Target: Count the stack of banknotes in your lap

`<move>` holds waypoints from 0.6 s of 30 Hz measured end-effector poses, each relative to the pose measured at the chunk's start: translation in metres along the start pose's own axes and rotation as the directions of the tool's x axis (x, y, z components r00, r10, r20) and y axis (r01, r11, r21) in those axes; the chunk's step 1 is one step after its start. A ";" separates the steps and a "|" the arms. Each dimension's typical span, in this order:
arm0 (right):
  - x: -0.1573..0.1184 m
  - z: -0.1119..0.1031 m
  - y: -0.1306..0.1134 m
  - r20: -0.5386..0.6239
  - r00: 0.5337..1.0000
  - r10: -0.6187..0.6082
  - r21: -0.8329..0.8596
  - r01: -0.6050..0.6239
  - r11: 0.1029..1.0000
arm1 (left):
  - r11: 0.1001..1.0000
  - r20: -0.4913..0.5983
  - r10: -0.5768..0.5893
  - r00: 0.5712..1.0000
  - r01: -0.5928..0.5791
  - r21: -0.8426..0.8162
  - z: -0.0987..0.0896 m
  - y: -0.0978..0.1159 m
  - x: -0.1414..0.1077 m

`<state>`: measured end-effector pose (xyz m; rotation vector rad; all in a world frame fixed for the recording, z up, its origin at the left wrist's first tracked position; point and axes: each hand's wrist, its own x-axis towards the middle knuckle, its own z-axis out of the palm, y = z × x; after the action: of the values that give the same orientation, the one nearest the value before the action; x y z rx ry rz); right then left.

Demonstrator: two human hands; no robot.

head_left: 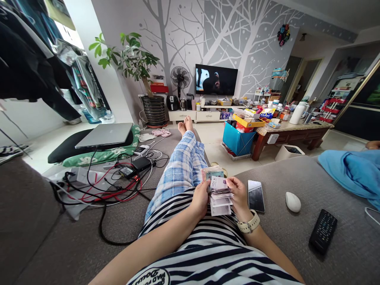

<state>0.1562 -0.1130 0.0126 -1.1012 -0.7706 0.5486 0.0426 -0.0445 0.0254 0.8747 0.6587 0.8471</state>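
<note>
A fanned stack of printed cards (pixel 220 209) is held over my lap, against my striped shirt. They are pale lilac with small dark print. A teal-and-pink bunch (pixel 214 173) fans out behind them. My left hand (pixel 201 198) grips the stack's left side, thumb on top. At the right side, my right hand (pixel 238 194) pinches the cards with thumb and fingers. A pale watch (pixel 248 222) is on my right wrist. Beside my right hand lies a smartphone (pixel 256 196), screen up. How many cards each hand holds cannot be made out.
On the sofa at right are a white mouse (pixel 293 202), a black remote (pixel 323 231) and a blue cloth (pixel 353 172). Tangled cables (pixel 118 186) and a laptop (pixel 104 135) lie left. A cluttered table (pixel 293 128) stands ahead right, near a blue bin (pixel 237 138).
</note>
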 end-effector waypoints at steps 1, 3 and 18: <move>0.000 0.000 0.000 0.001 1.000 -0.001 0.003 0.001 1.000 | 1.000 -0.002 -0.002 1.000 0.002 -0.001 0.000 0.001 0.000; 0.000 0.000 -0.001 0.002 1.000 -0.002 0.014 0.002 1.000 | 1.000 -0.008 -0.002 1.000 0.002 0.000 0.001 0.001 -0.001; -0.003 0.004 -0.007 0.039 0.999 0.026 0.098 -0.030 0.995 | 1.000 0.040 0.003 0.999 -0.002 -0.028 0.000 0.000 0.000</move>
<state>0.1520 -0.1154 0.0191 -1.0143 -0.7537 0.6258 0.0428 -0.0444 0.0250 0.8655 0.6100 0.8368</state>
